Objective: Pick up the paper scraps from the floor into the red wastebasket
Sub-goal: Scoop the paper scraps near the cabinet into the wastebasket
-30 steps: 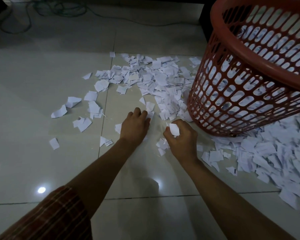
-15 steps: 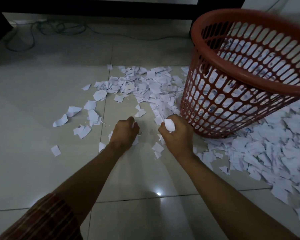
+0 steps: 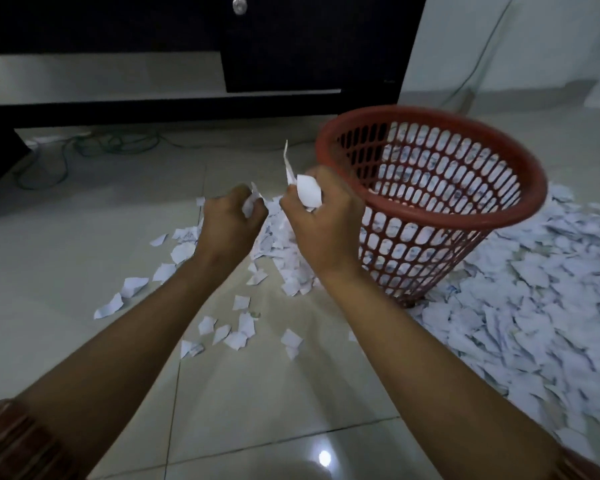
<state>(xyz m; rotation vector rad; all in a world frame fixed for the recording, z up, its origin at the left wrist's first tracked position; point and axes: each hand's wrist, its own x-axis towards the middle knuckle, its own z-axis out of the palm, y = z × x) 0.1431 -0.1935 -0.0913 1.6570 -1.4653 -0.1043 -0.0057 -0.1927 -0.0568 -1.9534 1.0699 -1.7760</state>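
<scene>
The red mesh wastebasket [image 3: 520,213] stands on the tiled floor right of centre, with paper visible through its slots. My left hand [image 3: 227,225] is raised above the floor and grips white paper scraps [image 3: 252,204]. Close beside it, my right hand [image 3: 321,221] clutches a bunch of paper scraps [image 3: 307,192], one strip sticking up. Both hands hover just left of the basket rim. Many white scraps lie scattered on the floor [image 3: 236,336] below the hands, and a thick heap of scraps [image 3: 534,306] spreads to the right of the basket.
A dark cabinet [image 3: 291,39] stands along the wall behind the basket. Green cables [image 3: 94,150] trail over the floor at the back left. A thin cord [image 3: 478,57] hangs down the white wall at the right. Bare tiles [image 3: 66,254] stretch to the left.
Both hands have lifted off the floor with scraps in their grip and risen toward the basket rim. The view has tilted up, showing the cabinet and wall.
</scene>
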